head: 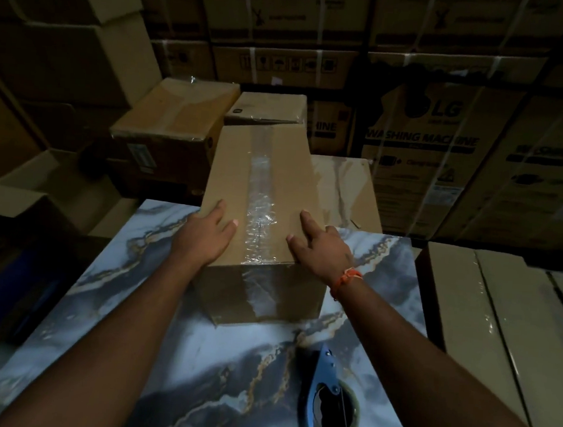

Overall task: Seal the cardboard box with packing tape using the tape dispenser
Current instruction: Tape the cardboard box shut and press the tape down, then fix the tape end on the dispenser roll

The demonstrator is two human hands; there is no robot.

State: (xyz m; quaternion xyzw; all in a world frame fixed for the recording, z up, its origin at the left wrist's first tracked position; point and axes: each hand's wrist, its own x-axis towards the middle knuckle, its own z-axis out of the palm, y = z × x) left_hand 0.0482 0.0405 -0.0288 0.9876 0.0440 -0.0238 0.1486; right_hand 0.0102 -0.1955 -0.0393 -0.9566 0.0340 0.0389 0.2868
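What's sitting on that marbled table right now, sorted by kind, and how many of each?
Cardboard box, with clear tape along its top seam: 1
Tape dispenser, with its roll: 1
Hands resting on the box top, left hand and right hand: 2
Total: 4

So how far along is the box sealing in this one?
Done: a tape strip runs along the top seam of the box and folds down the near face. The dispenser lies set down on the table. In hand: the left hand and right hand rest flat on the top, either side of the tape, holding nothing. Left: probably only pressing it down; the far end is unclear.
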